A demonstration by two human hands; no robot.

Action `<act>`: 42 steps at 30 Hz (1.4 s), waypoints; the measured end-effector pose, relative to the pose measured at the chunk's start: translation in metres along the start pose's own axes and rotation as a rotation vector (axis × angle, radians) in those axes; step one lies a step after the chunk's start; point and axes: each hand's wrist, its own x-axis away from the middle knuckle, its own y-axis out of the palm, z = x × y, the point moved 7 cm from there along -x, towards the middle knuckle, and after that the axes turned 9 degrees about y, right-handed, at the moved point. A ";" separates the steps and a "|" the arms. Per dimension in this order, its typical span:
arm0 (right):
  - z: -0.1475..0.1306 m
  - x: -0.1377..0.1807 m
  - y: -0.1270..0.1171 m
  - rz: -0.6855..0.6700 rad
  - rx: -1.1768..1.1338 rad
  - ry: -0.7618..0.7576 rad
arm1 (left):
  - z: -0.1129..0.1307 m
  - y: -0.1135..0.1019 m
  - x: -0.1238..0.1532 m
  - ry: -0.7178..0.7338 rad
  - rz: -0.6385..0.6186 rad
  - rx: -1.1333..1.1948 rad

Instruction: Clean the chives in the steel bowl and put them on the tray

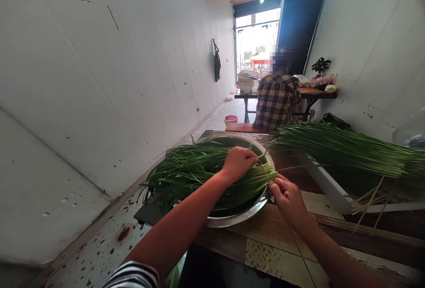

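Note:
A metal bowl (pixel 229 222) holds a heap of long green garlic chives (pixel 186 168), their leafy tips hanging over its left side and their pale ends at its right rim. My left hand (pixel 239 164) reaches over the bowl with thumb and fingers pinched on thin stalks near the pale ends. My right hand (pixel 288 195) is at the bowl's right rim, its fingers closed at the cut ends of the chives. The exact stalks in each pinch are partly hidden by my fingers.
A second large pile of chives (pixel 352 150) lies right, over a white tray (pixel 327 186) with loose dry stalks (pixel 372 201). The bowl stands on a wood-patterned table (pixel 299 235). Ahead, a person in a plaid shirt (pixel 277 102) sits at another table (pixel 318 96). A white wall (pixel 99 79) runs along the left.

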 end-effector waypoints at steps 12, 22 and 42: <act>0.005 -0.001 0.001 0.022 -0.018 0.001 | 0.006 0.002 0.003 0.008 -0.080 0.151; -0.004 0.001 0.000 0.041 0.024 -0.076 | 0.012 -0.002 0.005 0.200 -0.216 0.092; -0.014 0.019 0.009 0.038 0.104 -0.153 | -0.047 0.011 0.002 -0.097 -0.366 -0.220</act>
